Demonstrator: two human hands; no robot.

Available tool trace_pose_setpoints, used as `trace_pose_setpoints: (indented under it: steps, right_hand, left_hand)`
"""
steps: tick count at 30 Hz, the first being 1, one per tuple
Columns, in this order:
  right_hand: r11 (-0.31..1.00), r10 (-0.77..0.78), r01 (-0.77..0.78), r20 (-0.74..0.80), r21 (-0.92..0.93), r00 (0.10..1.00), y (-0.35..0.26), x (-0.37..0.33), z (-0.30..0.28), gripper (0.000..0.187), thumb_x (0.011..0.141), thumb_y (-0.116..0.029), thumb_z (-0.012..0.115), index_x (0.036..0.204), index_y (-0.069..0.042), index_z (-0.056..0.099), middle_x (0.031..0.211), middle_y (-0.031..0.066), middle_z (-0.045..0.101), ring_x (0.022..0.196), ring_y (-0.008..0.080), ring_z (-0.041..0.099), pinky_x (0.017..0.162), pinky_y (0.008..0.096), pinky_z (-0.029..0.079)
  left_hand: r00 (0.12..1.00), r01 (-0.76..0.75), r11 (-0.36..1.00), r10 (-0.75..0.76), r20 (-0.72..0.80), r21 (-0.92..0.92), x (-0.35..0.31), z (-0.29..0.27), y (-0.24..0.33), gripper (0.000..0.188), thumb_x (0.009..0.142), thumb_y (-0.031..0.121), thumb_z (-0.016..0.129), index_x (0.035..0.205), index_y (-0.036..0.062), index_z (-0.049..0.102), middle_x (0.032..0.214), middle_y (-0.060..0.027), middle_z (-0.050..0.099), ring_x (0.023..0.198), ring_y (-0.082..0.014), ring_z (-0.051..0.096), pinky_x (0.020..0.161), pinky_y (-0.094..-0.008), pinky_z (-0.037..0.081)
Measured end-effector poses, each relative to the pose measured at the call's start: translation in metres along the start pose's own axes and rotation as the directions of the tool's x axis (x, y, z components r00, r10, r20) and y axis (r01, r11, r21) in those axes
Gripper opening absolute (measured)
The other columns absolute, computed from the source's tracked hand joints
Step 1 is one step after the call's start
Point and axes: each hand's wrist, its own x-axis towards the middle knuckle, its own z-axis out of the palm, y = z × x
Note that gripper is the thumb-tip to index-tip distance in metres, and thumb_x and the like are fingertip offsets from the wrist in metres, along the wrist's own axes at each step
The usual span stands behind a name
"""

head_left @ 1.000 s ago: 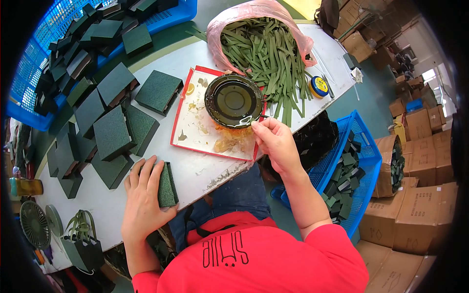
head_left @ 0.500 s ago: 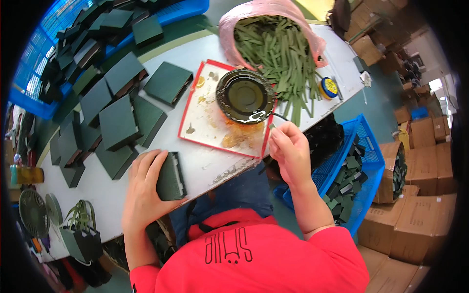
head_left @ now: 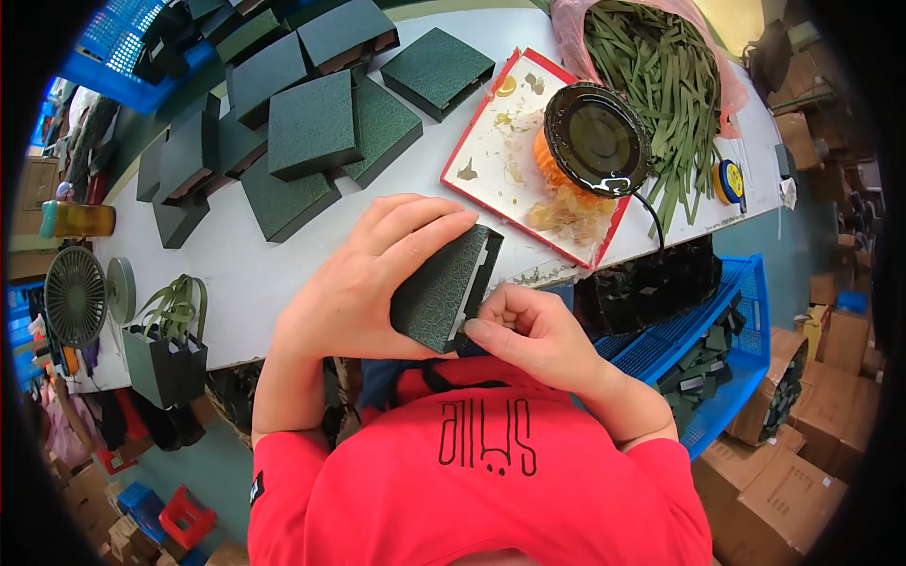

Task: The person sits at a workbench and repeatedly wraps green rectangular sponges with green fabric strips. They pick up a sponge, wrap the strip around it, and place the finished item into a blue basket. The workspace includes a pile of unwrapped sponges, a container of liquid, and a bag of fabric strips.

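My left hand (head_left: pixel 344 278) is wrapped round a small dark green textured box (head_left: pixel 436 291), held tilted at the front edge of the table. A pale strip shows along the box's right side. My right hand (head_left: pixel 533 335) is closed, its thumb and curled fingers pressed against that side near the lower corner. Whatever is pinched in them is hidden. Beyond the hands, a black round pot (head_left: pixel 597 140) of dark, shiny liquid stands on a stained white board with a red rim (head_left: pixel 475 121). Several similar green boxes (head_left: pixel 314 125) lie in a loose group at the far left.
A pink bag (head_left: pixel 573 36) spills green ribbon strips (head_left: pixel 651 90) behind the pot. A yellow-and-blue tin (head_left: pixel 728 181) sits near the table's right edge. Right of me is a blue crate (head_left: pixel 750 354) of small green pieces. A fan (head_left: pixel 75 297) and green bag (head_left: pixel 165 363) are at left.
My right hand has come from beside the pot down and left to the box's edge. My left hand has lifted and tilted the box, moving it right. The whole view has shifted.
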Motion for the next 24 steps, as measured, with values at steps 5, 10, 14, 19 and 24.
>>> trace_pose_setpoints:
  steps: [5, 10, 14, 19, 24]
  right_hand:
    - [0.999, 0.006, -0.007, -0.043, -0.041, 0.999, 0.004, 0.003, 0.001, 0.022, 0.098, -0.020, 0.071, 0.091, -0.001, 0.062, 0.078, -0.0050, 0.058, 0.072, 0.0012, 0.048, 0.062, 0.0201, 0.040]
    - [1.000, 0.017, -0.017, -0.050, -0.016, 0.999, 0.010, 0.003, 0.002, 0.023, 0.098, -0.020, 0.070, 0.092, 0.000, 0.062, 0.076, -0.0054, 0.056, 0.071, 0.0011, 0.046, 0.061, 0.0205, 0.038]
    - [0.997, -0.001, -0.004, -0.068, -0.077, 0.998, 0.012, 0.003, 0.003, 0.025, 0.098, -0.021, 0.070, 0.090, 0.001, 0.062, 0.074, -0.0035, 0.056, 0.069, 0.0030, 0.046, 0.060, 0.0230, 0.039]
    - [0.966, -0.025, 0.006, -0.068, -0.260, 0.997, 0.001, 0.004, 0.007, 0.024, 0.095, -0.018, 0.068, 0.087, 0.003, 0.061, 0.071, -0.0008, 0.055, 0.068, 0.0056, 0.048, 0.061, 0.0271, 0.043]
    - [0.976, 0.054, -0.054, -0.008, -0.212, 0.999, 0.012, 0.008, -0.002, 0.023, 0.093, -0.017, 0.067, 0.087, 0.004, 0.061, 0.072, 0.0010, 0.058, 0.068, 0.0061, 0.050, 0.061, 0.0273, 0.044]
  left_hand:
    - [1.000, -0.023, 1.000, 0.023, 0.009, 0.017, 0.000, 0.002, -0.003, 0.103, 0.055, 0.035, 0.094, 0.143, 0.0010, 0.052, 0.142, -0.0162, 0.054, 0.128, -0.0385, 0.050, 0.109, -0.0482, 0.041]
    - [0.999, -0.034, 0.999, 0.034, 0.003, 0.023, -0.001, 0.003, -0.003, 0.104, 0.055, 0.035, 0.094, 0.143, 0.0011, 0.052, 0.142, -0.0165, 0.054, 0.127, -0.0390, 0.051, 0.108, -0.0483, 0.041]
    - [1.000, -0.026, 0.999, 0.026, -0.003, 0.024, -0.001, 0.002, 0.000, 0.099, 0.056, 0.031, 0.092, 0.142, 0.0026, 0.053, 0.139, -0.0155, 0.055, 0.126, -0.0386, 0.051, 0.107, -0.0482, 0.042]
    - [0.998, -0.061, 0.993, 0.058, 0.035, 0.098, 0.001, 0.003, 0.005, 0.087, 0.060, 0.028, 0.090, 0.136, 0.0010, 0.058, 0.135, -0.0166, 0.057, 0.122, -0.0388, 0.054, 0.104, -0.0486, 0.043]
    - [0.996, -0.075, 0.992, 0.070, 0.046, 0.105, 0.002, 0.007, 0.008, 0.081, 0.061, 0.024, 0.088, 0.133, 0.0022, 0.060, 0.133, -0.0159, 0.058, 0.121, -0.0378, 0.054, 0.102, -0.0483, 0.044]
